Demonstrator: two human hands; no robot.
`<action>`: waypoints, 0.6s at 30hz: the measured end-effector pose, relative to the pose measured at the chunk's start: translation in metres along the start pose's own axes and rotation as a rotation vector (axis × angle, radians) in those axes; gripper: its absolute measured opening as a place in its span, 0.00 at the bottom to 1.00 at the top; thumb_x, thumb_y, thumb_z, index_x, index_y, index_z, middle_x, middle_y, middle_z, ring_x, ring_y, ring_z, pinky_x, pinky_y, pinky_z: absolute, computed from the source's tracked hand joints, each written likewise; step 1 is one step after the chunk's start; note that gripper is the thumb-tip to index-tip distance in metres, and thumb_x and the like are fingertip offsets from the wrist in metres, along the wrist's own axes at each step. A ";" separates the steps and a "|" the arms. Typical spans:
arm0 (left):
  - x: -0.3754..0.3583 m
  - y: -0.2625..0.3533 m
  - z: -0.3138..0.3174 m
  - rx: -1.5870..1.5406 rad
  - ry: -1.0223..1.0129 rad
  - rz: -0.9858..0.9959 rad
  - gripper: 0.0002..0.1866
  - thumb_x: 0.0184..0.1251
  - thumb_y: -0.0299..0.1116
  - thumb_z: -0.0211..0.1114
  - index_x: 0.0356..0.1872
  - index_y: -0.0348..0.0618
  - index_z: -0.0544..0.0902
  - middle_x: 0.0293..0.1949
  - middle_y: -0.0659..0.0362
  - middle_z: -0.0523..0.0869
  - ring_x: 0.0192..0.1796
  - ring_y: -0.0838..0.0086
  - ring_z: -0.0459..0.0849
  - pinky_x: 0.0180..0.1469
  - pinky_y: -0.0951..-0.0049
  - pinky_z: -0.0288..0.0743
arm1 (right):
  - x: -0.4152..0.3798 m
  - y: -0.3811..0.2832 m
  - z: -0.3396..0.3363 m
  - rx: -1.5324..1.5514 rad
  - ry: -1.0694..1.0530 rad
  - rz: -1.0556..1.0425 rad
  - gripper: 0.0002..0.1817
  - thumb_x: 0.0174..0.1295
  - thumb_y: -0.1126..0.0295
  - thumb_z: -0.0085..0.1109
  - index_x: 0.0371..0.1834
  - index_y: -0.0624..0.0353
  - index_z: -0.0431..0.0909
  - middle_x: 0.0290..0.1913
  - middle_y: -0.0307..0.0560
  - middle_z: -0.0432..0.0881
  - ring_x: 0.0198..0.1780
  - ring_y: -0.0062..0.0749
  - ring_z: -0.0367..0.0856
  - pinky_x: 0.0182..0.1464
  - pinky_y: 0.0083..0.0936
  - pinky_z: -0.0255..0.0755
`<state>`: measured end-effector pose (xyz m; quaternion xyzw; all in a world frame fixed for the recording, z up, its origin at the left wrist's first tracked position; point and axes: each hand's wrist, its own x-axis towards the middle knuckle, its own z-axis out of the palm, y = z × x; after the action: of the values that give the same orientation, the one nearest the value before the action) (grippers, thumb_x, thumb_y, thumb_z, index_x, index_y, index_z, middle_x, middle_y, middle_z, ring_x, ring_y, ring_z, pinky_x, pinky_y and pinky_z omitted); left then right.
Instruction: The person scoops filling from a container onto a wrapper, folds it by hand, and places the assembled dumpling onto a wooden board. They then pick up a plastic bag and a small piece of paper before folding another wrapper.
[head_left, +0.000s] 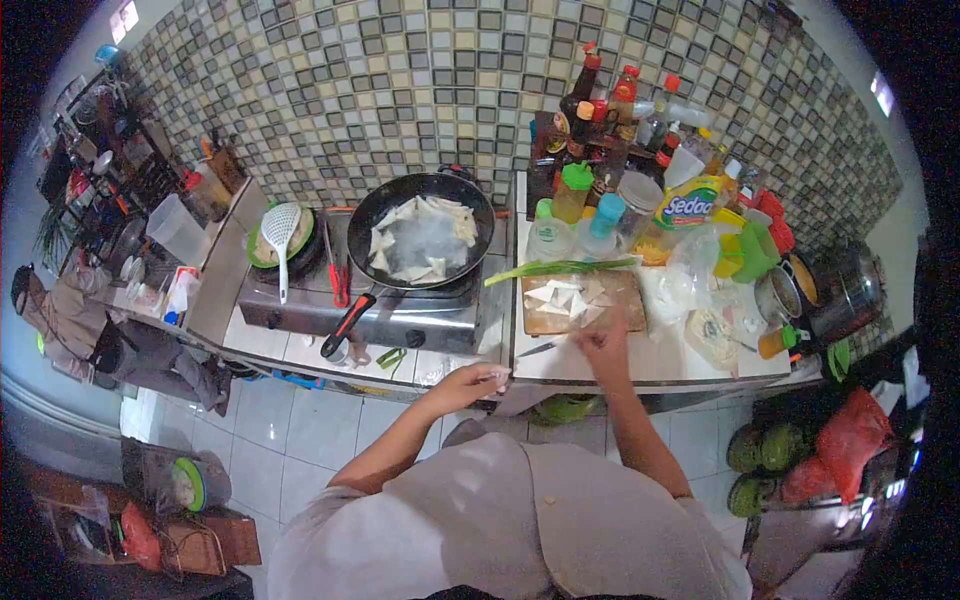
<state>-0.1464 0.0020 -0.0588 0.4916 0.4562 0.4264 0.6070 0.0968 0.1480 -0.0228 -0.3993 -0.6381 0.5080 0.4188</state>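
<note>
My right hand is at the front edge of a wooden cutting board, its fingers closed at the handle end of a small knife whose blade points left over the counter. White triangular pieces, which look like tofu, lie on the board. Long green spring onions lie across its back edge. Near the counter's front edge, left of the knife, my left hand hovers with loosely bent fingers and nothing visible in it. Similar triangles sit around a steaming black wok.
The wok stands on a steel gas stove, its handle pointing forward. Red tongs and a white slotted spoon on a green bowl are to its left. Sauce bottles, jars and plastic bags crowd the right counter. Another person is far left.
</note>
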 end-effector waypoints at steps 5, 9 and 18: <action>-0.020 -0.004 -0.015 0.051 0.032 -0.122 0.19 0.69 0.37 0.59 0.58 0.41 0.74 0.43 0.63 0.82 0.41 0.82 0.77 0.43 0.81 0.71 | 0.049 0.026 -0.046 -0.056 0.215 -0.078 0.45 0.51 0.81 0.65 0.71 0.56 0.48 0.35 0.43 0.80 0.32 0.25 0.79 0.36 0.21 0.75; -0.024 -0.005 -0.021 0.002 0.020 -0.117 0.20 0.70 0.38 0.58 0.59 0.41 0.73 0.44 0.63 0.82 0.43 0.83 0.77 0.45 0.81 0.71 | 0.063 0.015 -0.053 -0.042 0.353 -0.037 0.40 0.54 0.77 0.64 0.70 0.51 0.53 0.35 0.44 0.81 0.32 0.27 0.79 0.35 0.24 0.74; -0.035 -0.007 -0.020 -0.047 0.071 -0.057 0.20 0.70 0.37 0.58 0.59 0.40 0.73 0.44 0.61 0.82 0.41 0.82 0.77 0.43 0.80 0.72 | 0.056 0.036 -0.037 -0.695 0.360 -0.347 0.34 0.55 0.70 0.65 0.67 0.57 0.63 0.40 0.51 0.79 0.39 0.35 0.78 0.42 0.28 0.73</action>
<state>-0.1727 -0.0283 -0.0626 0.4488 0.4812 0.4367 0.6135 0.1158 0.2181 -0.0461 -0.4858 -0.7457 0.1069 0.4432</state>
